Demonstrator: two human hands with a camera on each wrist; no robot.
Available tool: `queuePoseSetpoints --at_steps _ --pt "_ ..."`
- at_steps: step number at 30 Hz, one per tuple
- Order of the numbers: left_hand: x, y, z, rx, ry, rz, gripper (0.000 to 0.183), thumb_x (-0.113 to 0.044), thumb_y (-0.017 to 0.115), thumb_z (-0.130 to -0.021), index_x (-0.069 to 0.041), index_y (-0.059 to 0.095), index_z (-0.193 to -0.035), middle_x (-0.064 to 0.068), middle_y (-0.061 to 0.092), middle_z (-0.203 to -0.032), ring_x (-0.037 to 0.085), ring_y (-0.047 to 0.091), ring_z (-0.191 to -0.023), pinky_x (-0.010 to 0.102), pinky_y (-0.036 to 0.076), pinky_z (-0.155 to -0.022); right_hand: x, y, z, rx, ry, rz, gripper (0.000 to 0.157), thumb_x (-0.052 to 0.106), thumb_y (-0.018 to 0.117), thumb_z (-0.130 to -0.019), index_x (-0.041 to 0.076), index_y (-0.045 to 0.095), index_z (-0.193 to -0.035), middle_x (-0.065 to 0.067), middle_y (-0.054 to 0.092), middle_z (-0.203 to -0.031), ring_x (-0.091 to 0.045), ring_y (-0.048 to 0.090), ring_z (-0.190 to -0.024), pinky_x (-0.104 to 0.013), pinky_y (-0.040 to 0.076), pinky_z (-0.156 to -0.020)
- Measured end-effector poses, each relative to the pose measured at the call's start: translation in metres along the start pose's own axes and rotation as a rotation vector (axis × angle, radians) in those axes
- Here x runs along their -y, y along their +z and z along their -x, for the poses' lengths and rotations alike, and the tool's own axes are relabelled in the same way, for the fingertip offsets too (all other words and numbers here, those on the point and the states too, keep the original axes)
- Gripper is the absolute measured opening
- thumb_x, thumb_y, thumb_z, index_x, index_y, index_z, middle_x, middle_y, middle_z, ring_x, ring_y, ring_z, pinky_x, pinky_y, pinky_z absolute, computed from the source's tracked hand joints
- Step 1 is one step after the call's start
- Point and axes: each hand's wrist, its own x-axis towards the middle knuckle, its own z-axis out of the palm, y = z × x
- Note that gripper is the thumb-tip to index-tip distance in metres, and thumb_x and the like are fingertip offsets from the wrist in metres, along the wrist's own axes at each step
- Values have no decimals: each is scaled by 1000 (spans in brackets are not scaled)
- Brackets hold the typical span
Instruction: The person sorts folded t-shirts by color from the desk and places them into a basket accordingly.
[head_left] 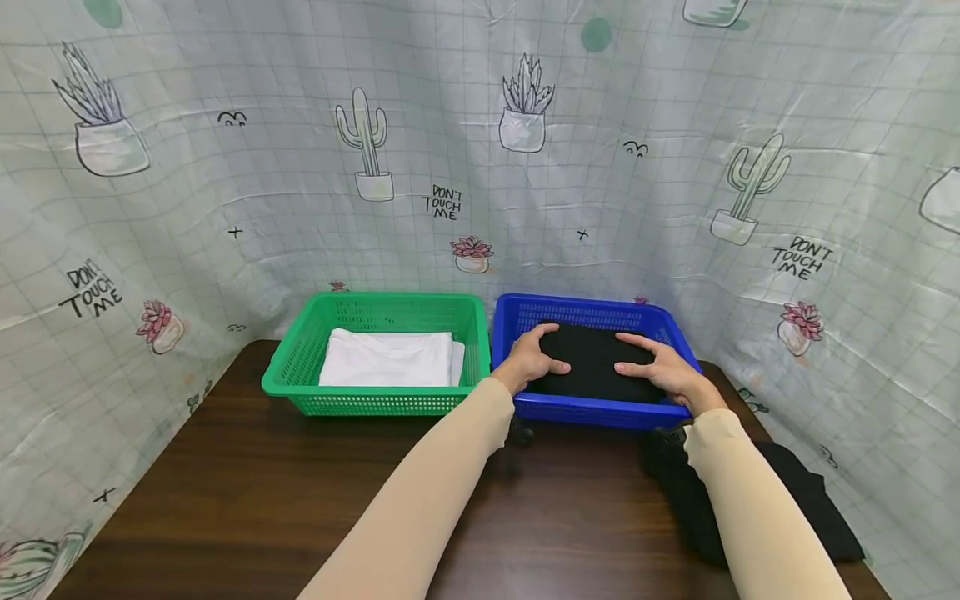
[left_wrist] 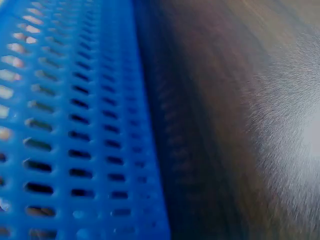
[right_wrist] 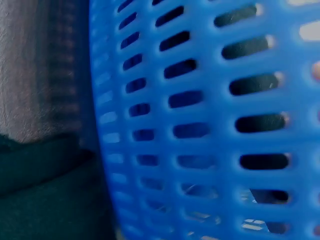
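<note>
A folded black cloth point(head_left: 588, 358) lies inside the blue basket point(head_left: 592, 410) on the right side of the table. My left hand point(head_left: 528, 360) reaches over the front rim, its thumb and index finger spread over the cloth's left part. On the right part, my right hand point(head_left: 670, 371) rests with straight, parted thumb and index finger. The other fingers of both hands are mostly hidden. Each wrist view is filled mainly by the perforated basket wall, seen as a blue wall point(left_wrist: 85, 120) on the left and a blue wall point(right_wrist: 200, 115) on the right.
A green basket point(head_left: 375, 402) with folded white cloth point(head_left: 386, 358) stands left of the blue one. More black cloth point(head_left: 802, 492) lies at the table's right, partly under the right forearm, and black fabric point(right_wrist: 45, 185) shows beside the basket. A printed curtain point(head_left: 480, 167) surrounds the brown table point(head_left: 300, 500).
</note>
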Motion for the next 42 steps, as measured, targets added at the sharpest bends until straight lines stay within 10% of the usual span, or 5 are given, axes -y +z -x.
queuePoseSetpoints --at_steps 4,12,22,35,42 --pt "6 6 0 -46 -15 -68 81 -8 84 -76 -27 47 -145 8 39 -152 30 39 -137 43 43 -103 -3 6 0 3 -1 5 78 45 71 -87 27 34 -154 -19 22 -158 -47 46 -113 -50 49 -83" --pt "8 13 -2 -95 2 -111 79 -10 85 -75 -26 49 -143 11 40 -150 32 41 -134 46 41 -106 -7 3 1 1 8 -33 80 41 72 -88 23 32 -155 -22 14 -160 -46 18 -142 -62 36 -101" --pt "12 6 -16 -19 -125 -173 80 -6 82 -78 -28 46 -146 8 37 -153 29 41 -134 43 44 -102 -3 3 -7 41 -6 62 79 32 74 -88 13 33 -154 -26 25 -155 -46 25 -139 -62 26 -110" --pt "4 0 -12 114 -161 -213 79 -8 76 -85 -24 36 -152 13 32 -156 16 40 -68 27 30 -48 3 2 -9 132 70 266 76 36 67 -92 13 31 -154 -31 12 -157 -53 8 -142 -68 16 -110" --pt "2 -1 -12 138 -203 -274 75 -15 75 -88 -25 37 -152 10 30 -157 26 47 -124 32 46 -70 8 0 -10 202 50 331 76 36 66 -94 8 29 -154 -34 16 -155 -53 10 -142 -66 18 -110"
